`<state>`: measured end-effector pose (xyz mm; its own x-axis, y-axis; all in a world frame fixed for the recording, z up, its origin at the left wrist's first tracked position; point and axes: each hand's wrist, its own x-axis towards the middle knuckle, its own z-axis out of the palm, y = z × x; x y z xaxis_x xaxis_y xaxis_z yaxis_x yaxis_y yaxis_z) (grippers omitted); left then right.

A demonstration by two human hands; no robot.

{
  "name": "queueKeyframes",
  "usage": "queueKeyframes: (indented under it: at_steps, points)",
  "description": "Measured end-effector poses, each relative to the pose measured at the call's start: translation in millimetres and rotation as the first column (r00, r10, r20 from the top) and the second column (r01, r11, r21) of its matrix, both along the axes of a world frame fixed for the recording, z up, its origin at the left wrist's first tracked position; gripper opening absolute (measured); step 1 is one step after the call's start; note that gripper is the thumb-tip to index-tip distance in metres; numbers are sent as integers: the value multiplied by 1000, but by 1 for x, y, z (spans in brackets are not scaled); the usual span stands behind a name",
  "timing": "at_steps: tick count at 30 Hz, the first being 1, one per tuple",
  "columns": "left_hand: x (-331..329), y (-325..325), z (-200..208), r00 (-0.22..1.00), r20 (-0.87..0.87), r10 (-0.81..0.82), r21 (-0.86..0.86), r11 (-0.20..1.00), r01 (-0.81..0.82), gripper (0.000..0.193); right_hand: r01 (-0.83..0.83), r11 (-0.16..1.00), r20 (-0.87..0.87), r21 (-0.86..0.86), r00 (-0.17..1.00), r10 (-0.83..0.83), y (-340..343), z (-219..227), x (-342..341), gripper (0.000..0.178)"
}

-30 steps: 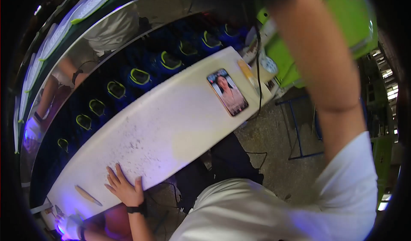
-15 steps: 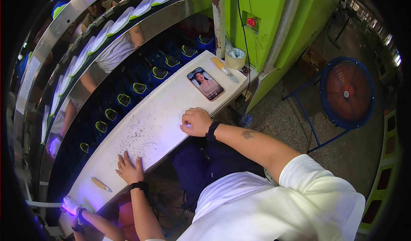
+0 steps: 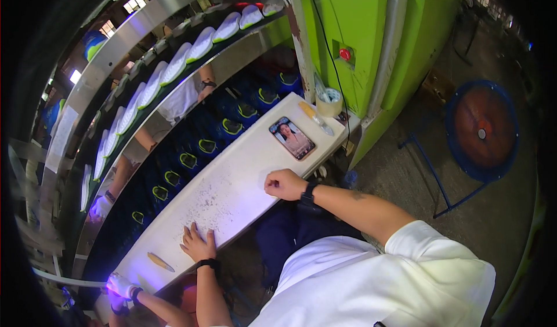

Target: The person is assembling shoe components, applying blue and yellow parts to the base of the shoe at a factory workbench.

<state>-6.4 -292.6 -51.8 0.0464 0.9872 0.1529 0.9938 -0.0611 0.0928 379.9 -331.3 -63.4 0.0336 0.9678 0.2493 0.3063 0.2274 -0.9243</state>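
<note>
My left hand lies on the white counter, fingers spread and holding nothing. Beside its fingertips are small dark specks or worn patches. Farther right, my right hand rests near the counter's front edge, loosely curled, with nothing visible in it. A phone with a lit screen showing a person lies beyond that hand. To the left of my left hand is a small tool with a wooden handle. Another wooden-handled tool, with a pale blade or bristle end, lies past the phone.
Blue shoes with yellow-green collars line the dark conveyor behind the counter; white soles line an upper shelf. A co-worker's gloved hand is at far left. A tape roll, green machine and fan stand right.
The whole view has shifted, so the counter and hands sit lower and farther right. My right hand has rolled into a more closed curl; my left hand stays flat.
</note>
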Motion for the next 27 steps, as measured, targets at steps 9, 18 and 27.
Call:
queueKeyframes:
  at_steps: [9,18,27]
  points:
    - [-2,4,-1,996,-84,-29,-30,999,26,74,-117,523,-199,-844,974,-103,-189,-176,132,32]
    - [41,14,27,862,-123,-492,-360,831,424,88,-558,-18,-452,-830,689,-567,-307,-305,67,63]
    - [34,24,21,776,-137,-615,-451,736,504,102,-516,-141,-312,-845,689,-654,-280,-270,80,49]
